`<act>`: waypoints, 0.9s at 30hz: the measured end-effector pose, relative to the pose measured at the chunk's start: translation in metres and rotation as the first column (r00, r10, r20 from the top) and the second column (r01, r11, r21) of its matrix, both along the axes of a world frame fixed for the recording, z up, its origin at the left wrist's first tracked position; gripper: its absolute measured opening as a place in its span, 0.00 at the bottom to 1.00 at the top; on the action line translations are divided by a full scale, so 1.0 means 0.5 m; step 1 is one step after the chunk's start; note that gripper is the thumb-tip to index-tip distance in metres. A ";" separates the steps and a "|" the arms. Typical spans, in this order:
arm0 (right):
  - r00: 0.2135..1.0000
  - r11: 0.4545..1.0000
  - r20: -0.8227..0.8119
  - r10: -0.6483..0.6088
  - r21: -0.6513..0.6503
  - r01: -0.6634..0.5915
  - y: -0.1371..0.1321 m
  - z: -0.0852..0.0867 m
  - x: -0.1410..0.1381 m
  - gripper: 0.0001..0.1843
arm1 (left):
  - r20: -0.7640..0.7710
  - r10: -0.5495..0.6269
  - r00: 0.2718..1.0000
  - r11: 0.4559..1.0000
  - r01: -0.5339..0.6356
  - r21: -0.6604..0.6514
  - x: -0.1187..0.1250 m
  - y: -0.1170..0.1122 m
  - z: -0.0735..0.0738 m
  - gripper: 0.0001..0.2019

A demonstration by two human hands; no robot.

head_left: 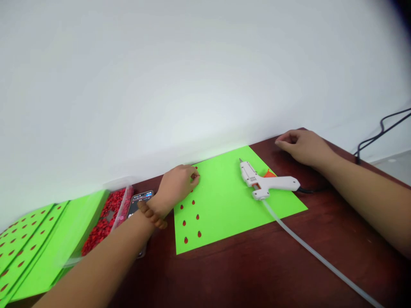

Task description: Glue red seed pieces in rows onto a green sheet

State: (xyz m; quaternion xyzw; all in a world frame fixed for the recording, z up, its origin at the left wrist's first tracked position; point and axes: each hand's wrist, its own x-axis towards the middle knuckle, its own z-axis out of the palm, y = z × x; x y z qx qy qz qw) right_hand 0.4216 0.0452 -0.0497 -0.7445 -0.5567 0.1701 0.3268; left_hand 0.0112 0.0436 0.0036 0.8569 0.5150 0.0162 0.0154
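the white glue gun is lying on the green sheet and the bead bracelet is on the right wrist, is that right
Not quite: the beaded bracelet is on the wrist of the left hand, not the right, as the head view shows. The rest stands: the white hot glue gun is lying on the green sheet.

The left wrist of the person carries one bracelet [151,214] of large, rounded brown beads, strung close together in a single row and sitting snugly against the base of the left hand [177,185]; the beads appear to be wood, though the material cannot be confirmed from this view. The left forearm [96,261] and right forearm [362,192] are bare to the edge of the view, with no sleeve showing on either. The right hand [303,147] and its wrist carry no visible band, ring or other item.
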 end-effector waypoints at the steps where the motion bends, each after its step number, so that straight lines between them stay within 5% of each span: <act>1: 1.000 1.000 -0.002 -0.001 0.000 0.001 0.000 0.000 0.000 0.07 | -0.008 -0.004 1.000 1.000 0.004 0.001 0.001 -0.001 0.002 0.12; 27: 1.000 0.999 -0.004 -0.015 -0.032 0.015 -0.006 0.013 -0.010 0.10 | -0.155 -0.133 0.979 0.990 0.138 0.023 -0.007 -0.008 0.010 0.16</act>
